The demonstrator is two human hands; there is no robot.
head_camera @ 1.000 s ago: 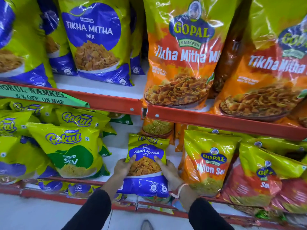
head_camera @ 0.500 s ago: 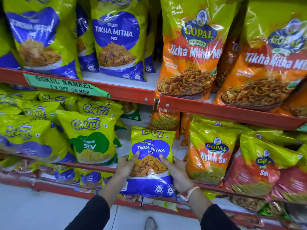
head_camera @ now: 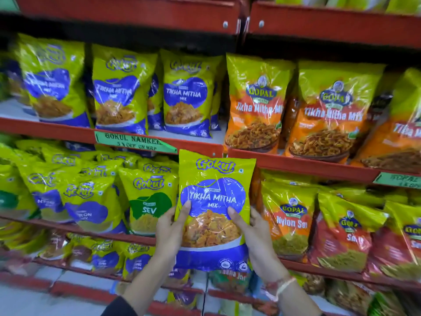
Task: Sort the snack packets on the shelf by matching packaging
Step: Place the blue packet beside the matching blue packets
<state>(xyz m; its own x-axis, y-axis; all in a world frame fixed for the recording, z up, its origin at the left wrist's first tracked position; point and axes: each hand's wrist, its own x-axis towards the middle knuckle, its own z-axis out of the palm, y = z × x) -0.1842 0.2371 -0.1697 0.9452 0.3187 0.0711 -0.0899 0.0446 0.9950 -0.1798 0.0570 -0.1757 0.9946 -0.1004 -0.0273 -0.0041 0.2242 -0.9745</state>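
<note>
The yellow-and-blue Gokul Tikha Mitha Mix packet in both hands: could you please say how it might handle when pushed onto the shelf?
The yellow-and-blue Gokul Tikha Mitha Mix packet looks glossy, so probably slippery. Its crinkled film suggests it flexes, and loose contents may crush.

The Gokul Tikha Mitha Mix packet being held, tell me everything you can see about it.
The Gokul Tikha Mitha Mix packet is a glossy, crinkled plastic pouch, yellow-green on top with a blue "Gokul" logo, a blue patch bearing the white name, a picture of orange snack mix in a white bowl, and a blue band with round marks at the bottom. It looks sealed and is held upright, facing the camera, in front of the shelves. The left hand and right hand grip its sides, thumbs on the front.
</note>
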